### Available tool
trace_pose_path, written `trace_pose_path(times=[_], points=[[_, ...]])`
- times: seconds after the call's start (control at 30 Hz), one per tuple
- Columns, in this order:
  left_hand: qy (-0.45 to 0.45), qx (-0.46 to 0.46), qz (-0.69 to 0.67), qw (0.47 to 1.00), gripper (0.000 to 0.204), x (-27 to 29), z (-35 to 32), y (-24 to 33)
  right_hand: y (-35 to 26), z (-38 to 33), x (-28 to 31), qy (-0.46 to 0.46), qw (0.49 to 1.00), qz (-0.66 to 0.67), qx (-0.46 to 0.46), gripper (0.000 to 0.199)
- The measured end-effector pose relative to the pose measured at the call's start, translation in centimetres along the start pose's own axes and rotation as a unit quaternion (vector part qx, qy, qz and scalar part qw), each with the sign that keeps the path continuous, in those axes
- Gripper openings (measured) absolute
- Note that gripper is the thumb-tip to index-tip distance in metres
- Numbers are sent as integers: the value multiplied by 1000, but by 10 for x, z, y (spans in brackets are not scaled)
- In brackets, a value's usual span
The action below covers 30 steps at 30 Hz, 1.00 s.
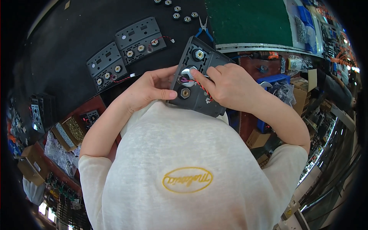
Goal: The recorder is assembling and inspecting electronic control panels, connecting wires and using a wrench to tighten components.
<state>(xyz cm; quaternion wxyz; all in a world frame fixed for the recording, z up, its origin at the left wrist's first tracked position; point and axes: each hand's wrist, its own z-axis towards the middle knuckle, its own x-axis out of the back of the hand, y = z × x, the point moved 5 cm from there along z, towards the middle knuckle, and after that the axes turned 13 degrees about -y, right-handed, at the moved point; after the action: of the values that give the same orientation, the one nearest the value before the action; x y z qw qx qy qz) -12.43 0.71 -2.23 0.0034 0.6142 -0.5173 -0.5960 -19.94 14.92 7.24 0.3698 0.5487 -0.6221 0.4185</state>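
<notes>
A black metal panel [213, 61] with slots is tilted against my body at the table's edge. My left hand [153, 84] grips its left side, thumb on the face and fingers behind. On the panel, hex-nutted round fittings [199, 55] stand in a row. Over the middle one lies a silver wrench head [188, 82]; its handle is mostly hidden under my right hand [226, 85]. That hand is closed, its index finger pressing by the middle fitting. Red and black twisted wires [202, 87] run from there to a small white connector [209, 100].
Two similar panels [140, 35] with fittings and wires lie on the black table at left. Blue-handled pliers [204, 30] and several loose fittings [177, 9] are beyond. An orange-black power tool [266, 55] is at right; a small-parts box [73, 128] is at left.
</notes>
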Motion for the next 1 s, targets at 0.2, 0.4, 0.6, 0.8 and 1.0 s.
trace_pose_path(times=[0.2, 0.4, 0.6, 0.8, 1.0], points=[[23, 26, 22, 999, 75, -3, 1, 0, 0, 2, 3, -86, 994, 61, -40, 47], [31, 45, 19, 998, 77, -4, 0, -3, -1, 4, 0, -113, 980, 141, -81, 53], [42, 39, 12, 998, 77, -5, -2, -2, -3, 7, -1, -140, 972, 166, -84, 53], [50, 52, 11, 997, 74, -4, -3, 1, 1, 10, -5, -125, 970, 178, -105, 48], [54, 56, 8, 997, 71, -7, 0, 8, 9, 9, -4, -113, 967, 201, -113, 47]])
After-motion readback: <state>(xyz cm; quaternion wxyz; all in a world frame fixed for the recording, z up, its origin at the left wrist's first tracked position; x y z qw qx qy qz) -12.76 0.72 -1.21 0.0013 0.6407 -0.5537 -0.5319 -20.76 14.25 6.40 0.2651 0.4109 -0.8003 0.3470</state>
